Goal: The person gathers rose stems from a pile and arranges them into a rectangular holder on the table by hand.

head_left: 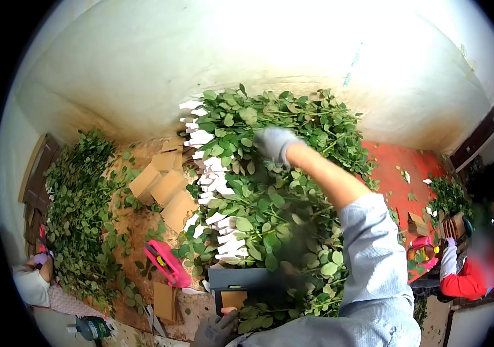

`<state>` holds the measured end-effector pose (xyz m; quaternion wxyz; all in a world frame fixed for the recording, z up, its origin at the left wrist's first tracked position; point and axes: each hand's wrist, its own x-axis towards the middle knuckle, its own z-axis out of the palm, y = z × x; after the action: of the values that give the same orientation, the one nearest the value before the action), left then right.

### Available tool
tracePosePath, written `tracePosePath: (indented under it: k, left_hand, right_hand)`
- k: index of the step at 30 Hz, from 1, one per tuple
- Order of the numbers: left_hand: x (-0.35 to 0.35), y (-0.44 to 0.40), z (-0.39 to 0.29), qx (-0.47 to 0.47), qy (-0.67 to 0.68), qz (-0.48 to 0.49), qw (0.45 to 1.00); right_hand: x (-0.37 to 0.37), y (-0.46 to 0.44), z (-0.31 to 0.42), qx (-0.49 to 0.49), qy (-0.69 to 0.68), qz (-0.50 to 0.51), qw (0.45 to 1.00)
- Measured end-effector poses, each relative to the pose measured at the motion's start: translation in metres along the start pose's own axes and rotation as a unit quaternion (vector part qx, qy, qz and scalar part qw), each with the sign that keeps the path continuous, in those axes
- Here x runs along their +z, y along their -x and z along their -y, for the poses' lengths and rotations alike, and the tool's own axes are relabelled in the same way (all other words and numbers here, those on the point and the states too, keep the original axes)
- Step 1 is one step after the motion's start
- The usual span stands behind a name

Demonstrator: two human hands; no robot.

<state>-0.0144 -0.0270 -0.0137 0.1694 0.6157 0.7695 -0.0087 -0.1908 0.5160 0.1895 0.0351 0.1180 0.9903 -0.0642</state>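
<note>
My right hand (277,144), in a grey glove, reaches over the far part of a big heap of leafy green stems (276,202). Motion smears its fingers, so their grip does not show. White sleeves (215,182) cover the left ends of the stems. Low in the view, my left hand (216,329), also grey-gloved, is beside a dark box-like stand (241,279) with a piece of brown cardboard (234,299) in it. A small pinkish thing (228,310) shows at its fingertips; whether it is held is unclear.
Brown cardboard pieces (171,194) and a pink tool (167,263) lie left of the heap. More leafy stems (82,214) are piled farther left. One person (33,283) is at the left edge, another in red (469,277) at the right by a red surface (391,173).
</note>
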Motion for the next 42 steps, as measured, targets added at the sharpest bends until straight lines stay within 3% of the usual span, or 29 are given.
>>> tracePosePath:
  k: [4,6,9,15,16,17,19,22,23,24,25,26,28,29,31,32,34,36,42]
  left_hand:
    - [0.05,0.014,0.005,0.01,-0.037,-0.037,0.999]
    - [0.07,0.019,0.008,0.014,-0.08,0.111,0.991]
    - [0.067,0.018,0.009,-0.013,-0.026,0.132,0.991]
    - [0.043,0.023,-0.007,-0.068,0.108,0.169,0.977]
    - [0.037,0.02,-0.006,-0.068,0.13,0.166,0.975]
    - [0.032,0.017,-0.008,-0.07,0.131,0.167,0.975]
    - [0.01,0.007,-0.011,-0.152,0.218,0.175,0.948]
    - [-0.054,-0.012,-0.011,-0.165,0.274,0.197,0.927]
    - [-0.021,-0.003,-0.012,-0.164,0.277,0.193,0.927]
    - [0.038,0.013,-0.009,-0.164,0.585,0.057,0.793]
    - [0.07,0.021,-0.009,-0.139,0.816,-0.085,0.554]
    - [0.063,0.019,-0.012,-0.136,0.817,-0.087,0.554]
    - [0.006,-0.001,-0.011,-0.109,0.613,0.057,0.78]
    - [-0.027,-0.011,-0.01,-0.092,0.483,0.126,0.862]
    - [-0.067,-0.021,-0.013,-0.054,0.183,0.25,0.949]
    - [-0.067,-0.014,-0.009,0.055,0.132,-0.136,0.98]
    - [-0.066,-0.014,-0.012,0.05,0.115,-0.134,0.983]
    - [-0.075,-0.01,-0.02,0.021,0.079,-0.11,0.991]
    - [-0.055,-0.011,-0.015,0.047,0.071,-0.148,0.985]
  right_hand:
    - [-0.003,-0.093,-0.061,0.077,-0.158,-0.208,0.962]
    - [-0.01,-0.125,-0.074,0.155,-0.182,-0.251,0.938]
    - [-0.009,-0.164,-0.081,0.185,-0.215,-0.269,0.92]
    - [0.026,-0.206,-0.068,0.206,-0.108,-0.193,0.953]
    - [0.025,-0.21,-0.068,0.219,-0.073,-0.104,0.967]
    - [0.029,-0.214,-0.069,0.217,-0.074,-0.103,0.968]
    - [0.03,-0.213,-0.073,0.172,-0.006,0.003,0.985]
    - [0.004,-0.174,-0.061,0.143,0.018,0.021,0.989]
    - [-0.002,-0.158,-0.056,0.134,0.031,0.025,0.99]
    - [0.002,-0.149,-0.059,0.11,0.054,-0.02,0.992]
    - [0.001,-0.134,-0.056,0.108,0.059,-0.022,0.992]
    - [0.002,-0.117,-0.051,0.11,0.056,-0.07,0.99]
    - [0.002,-0.079,-0.041,0.111,0.056,-0.121,0.985]
    - [0.0,-0.059,-0.036,0.096,0.056,-0.17,0.979]
    - [-0.013,-0.034,-0.033,0.079,0.059,-0.219,0.971]
    - [-0.02,-0.023,-0.034,0.073,0.081,-0.268,0.957]
    - [-0.034,-0.004,-0.044,0.053,0.107,-0.38,0.917]
    - [-0.076,0.019,-0.04,0.089,0.087,-0.423,0.897]
    - [-0.153,0.114,-0.017,-0.028,0.091,-0.591,0.801]
